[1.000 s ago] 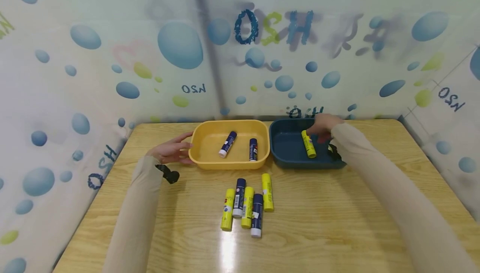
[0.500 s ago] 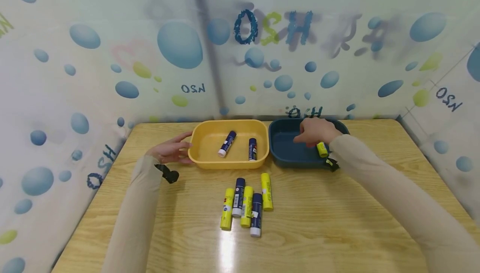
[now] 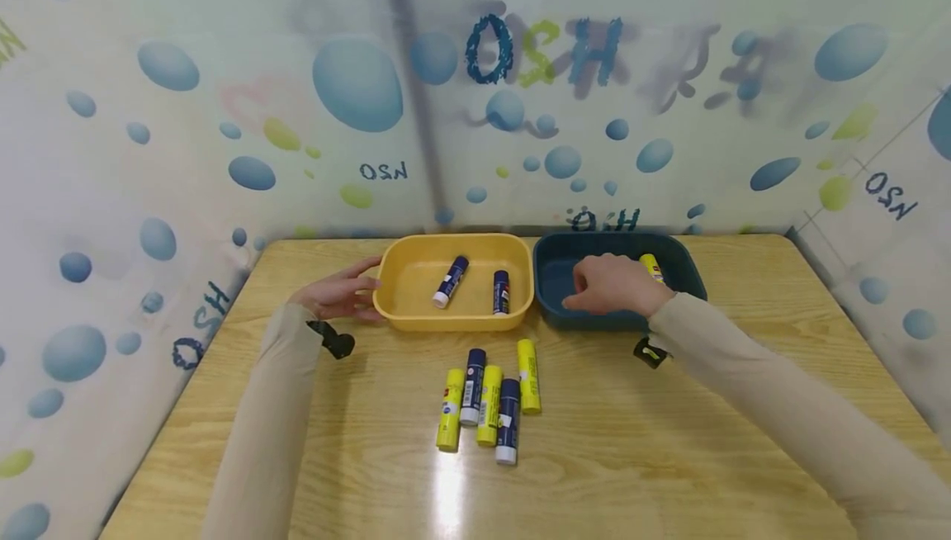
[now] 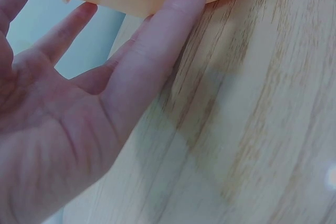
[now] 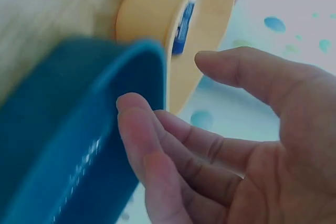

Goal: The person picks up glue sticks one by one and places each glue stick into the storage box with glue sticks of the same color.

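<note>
- Backdrop (image 3: 290, 94): pale, printed with blue and green spots and lettering; behind the yellow tray (image 3: 453, 324).
- Worktop (image 3: 669, 457): light wood grain; beneath the yellow tray.
- Slanted navy glue stick (image 3: 451, 281): white end; lying inside the yellow tray, near its middle.
- Second navy glue stick (image 3: 501, 292): inside the yellow tray, toward its right end.
- Blue tray (image 3: 553, 272): dark, oblong; just right of the yellow tray.
- Lone yellow glue stick (image 3: 650, 266): in the blue tray, well right of the yellow tray; partly hidden by the right hand (image 3: 612, 284).
- Loose glue sticks (image 3: 489, 405), five: three yellow, two navy; on the worktop in front of the yellow tray, four close side by side, one yellow slightly right.
- Left hand (image 3: 343, 292): fingers extended and spread, touching the left end of the yellow tray.
- Right hand: fingers released, loosely bent; over the blue tray, right of the yellow tray.
</note>
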`<state>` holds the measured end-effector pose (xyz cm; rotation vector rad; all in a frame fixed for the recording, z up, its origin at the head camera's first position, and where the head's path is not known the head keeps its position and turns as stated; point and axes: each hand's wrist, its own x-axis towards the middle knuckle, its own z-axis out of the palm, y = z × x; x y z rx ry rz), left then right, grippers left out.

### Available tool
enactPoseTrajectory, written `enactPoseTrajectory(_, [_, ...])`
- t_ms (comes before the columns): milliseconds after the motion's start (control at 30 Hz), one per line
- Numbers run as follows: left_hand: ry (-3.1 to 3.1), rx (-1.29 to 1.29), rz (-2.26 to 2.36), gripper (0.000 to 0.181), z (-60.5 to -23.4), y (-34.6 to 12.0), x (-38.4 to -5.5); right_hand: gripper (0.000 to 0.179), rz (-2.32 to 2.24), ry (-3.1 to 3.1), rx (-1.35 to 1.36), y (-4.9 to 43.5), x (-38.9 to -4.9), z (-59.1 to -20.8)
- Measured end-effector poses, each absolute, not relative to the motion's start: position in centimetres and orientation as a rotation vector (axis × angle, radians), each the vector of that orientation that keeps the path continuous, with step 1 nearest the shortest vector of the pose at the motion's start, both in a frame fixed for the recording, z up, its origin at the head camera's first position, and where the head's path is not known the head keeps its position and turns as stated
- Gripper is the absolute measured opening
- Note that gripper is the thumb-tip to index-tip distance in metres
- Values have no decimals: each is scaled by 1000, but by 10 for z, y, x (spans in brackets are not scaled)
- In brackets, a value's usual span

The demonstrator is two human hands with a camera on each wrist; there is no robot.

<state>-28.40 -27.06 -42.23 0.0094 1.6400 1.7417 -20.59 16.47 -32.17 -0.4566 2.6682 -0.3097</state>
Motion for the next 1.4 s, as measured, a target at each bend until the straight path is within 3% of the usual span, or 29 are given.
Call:
enactPoseTrajectory(300, [1647, 21, 1739, 66, -422, -269, -286, 24, -333, 2617, -505, 133, -174, -352])
enactPoseTrajectory(633, [1644, 42, 1721, 68, -422, -271, -287, 36, -390, 2606, -417, 117, -162, -390])
enactPoseTrajectory(1167, [1641, -19, 1735, 70, -421, -271, -286, 43, -464, 2559, -270, 107, -159, -404])
enactPoseTrajectory(1400, [1676, -11, 1722, 71, -420, -271, -284, 36, -481, 2532, -252, 103, -160, -406])
